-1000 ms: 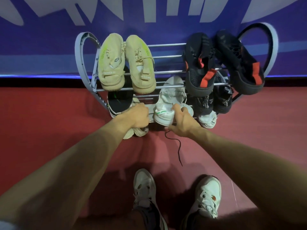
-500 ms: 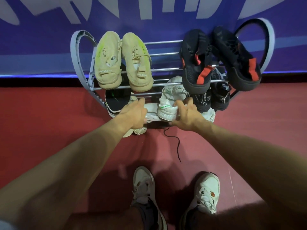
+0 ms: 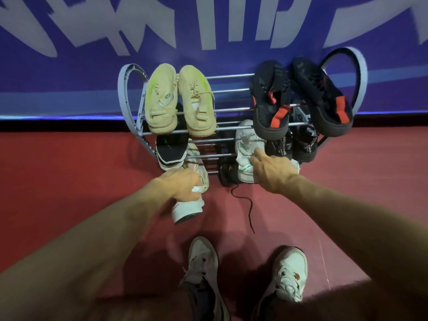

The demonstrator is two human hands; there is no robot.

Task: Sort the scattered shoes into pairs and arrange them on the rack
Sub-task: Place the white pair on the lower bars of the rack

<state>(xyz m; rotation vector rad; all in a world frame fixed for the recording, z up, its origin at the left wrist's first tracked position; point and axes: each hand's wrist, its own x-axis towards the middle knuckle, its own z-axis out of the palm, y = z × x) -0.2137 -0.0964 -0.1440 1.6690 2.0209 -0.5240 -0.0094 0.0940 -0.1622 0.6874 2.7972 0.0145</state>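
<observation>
head view, landmark: the shoe rack (image 3: 129, 89), a metal-barred frame standing against the blue banner wall (image 3: 69, 31) on the red floor (image 3: 58, 170)
top tier: a beige knit pair (image 3: 178, 100) at the rack's left end and a black pair with red straps (image 3: 301, 98) at its right end, each lying side by side
lower tier, right: a black lettered pair (image 3: 291, 144) tucked under the black-and-red pair
lower tier, left: a black-and-white sneaker (image 3: 171, 149) under the beige pair, with a pale lettered sneaker (image 3: 196, 167) just beside it
left hand (image 3: 180, 184): fingers curled round a white sneaker (image 3: 187, 209), holding it off the front of the rack, near the pale lettered sneaker
right hand (image 3: 273, 170): fingers extended and spread loosely, touching the white sneaker with a green stripe (image 3: 246, 151) that lies in the middle of the lower tier; not gripping it
beside that: a black sneaker (image 3: 228, 167) to the left of the green-striped one, its lace (image 3: 247, 205) trailing onto the floor in front of the rack
just changed: half a second ago both hands were pressed at the middle of the lower tier; now the left has drawn back with the white sneaker and the right has loosened onto the green-striped one
meaning, as a judgement: the middle looks mismatched, so the held sneaker is probably being moved to join its partner
below the rack: the person's own white trainers (image 3: 289, 274)
</observation>
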